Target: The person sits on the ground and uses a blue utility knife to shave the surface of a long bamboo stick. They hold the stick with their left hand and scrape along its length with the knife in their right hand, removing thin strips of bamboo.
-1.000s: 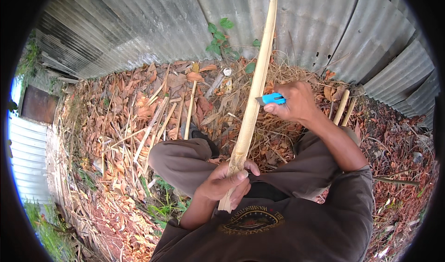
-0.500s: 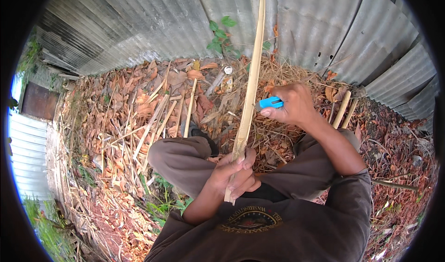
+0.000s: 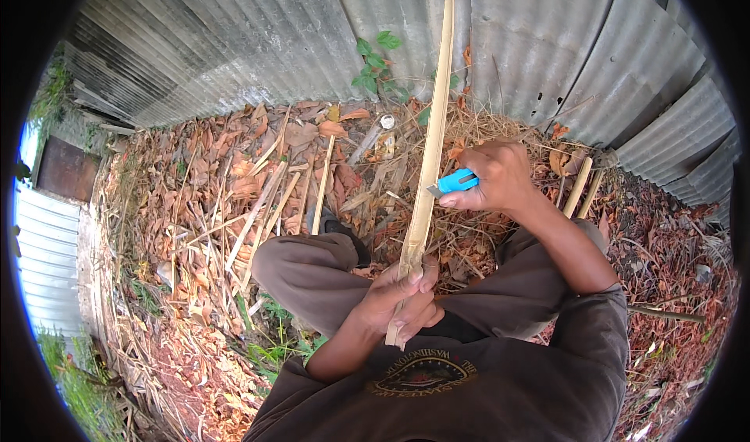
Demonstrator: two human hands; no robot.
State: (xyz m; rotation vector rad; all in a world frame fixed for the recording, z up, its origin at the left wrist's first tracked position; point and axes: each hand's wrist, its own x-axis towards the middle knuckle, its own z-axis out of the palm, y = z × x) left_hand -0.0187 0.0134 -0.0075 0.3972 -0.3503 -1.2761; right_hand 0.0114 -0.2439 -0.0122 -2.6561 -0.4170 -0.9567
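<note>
My left hand (image 3: 402, 300) is wrapped round the lower end of a long, pale bamboo strip (image 3: 434, 145), a short piece of which sticks out below my fist. The strip rises away from me, its far tip in front of the metal fence. In my closed right hand (image 3: 498, 178) is a blue utility knife (image 3: 457, 181) with its blade out. The blade's tip is at the right edge of the strip, around the middle of its length; whether it bites into the strip I cannot tell.
A corrugated metal fence (image 3: 531, 43) stands close ahead. Cut strips (image 3: 256, 217) lie among dry leaves (image 3: 226, 153) to the left, and two thicker pieces (image 3: 576, 187) lie beyond my right knee. My bent legs (image 3: 308, 278) are beneath my hands. A green plant (image 3: 373, 63) grows by the fence.
My left hand and the bamboo strip have shifted slightly to the right. The knife blade, a little apart from the strip before, now meets its edge.
</note>
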